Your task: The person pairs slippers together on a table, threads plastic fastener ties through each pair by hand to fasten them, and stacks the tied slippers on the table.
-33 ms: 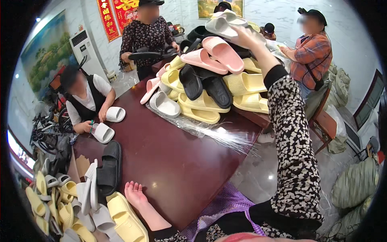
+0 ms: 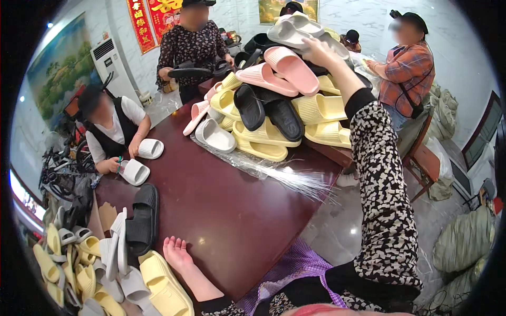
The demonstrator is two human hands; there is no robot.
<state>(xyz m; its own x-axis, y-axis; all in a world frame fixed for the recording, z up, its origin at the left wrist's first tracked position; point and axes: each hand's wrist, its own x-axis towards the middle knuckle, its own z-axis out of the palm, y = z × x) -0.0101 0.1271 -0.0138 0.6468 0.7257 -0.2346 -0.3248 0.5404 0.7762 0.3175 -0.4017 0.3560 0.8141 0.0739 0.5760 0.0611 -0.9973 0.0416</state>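
Fingers of my R hand (image 2: 322, 55) are at a light-grey, plastic-looking slipper (image 2: 285, 35) atop the mixed-colour slipper heap (image 2: 266, 133); gripped or not, can't tell. L hand (image 2: 178, 255): empty, palm up. Heap's loose, so 1 hard tug could prob. topple the pale-pink slippers (image 2: 291, 71).

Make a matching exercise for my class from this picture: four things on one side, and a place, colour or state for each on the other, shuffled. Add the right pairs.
Column one
1. Right hand
2. Left hand
3. Strands
4. Apron

Column two
A. Purple-checked
B. Palm up, holding nothing
C. At the topmost pale slippers
D. Lying on the table, partly beneath slippers

Right pairs: 1-C, 2-B, 3-D, 4-A
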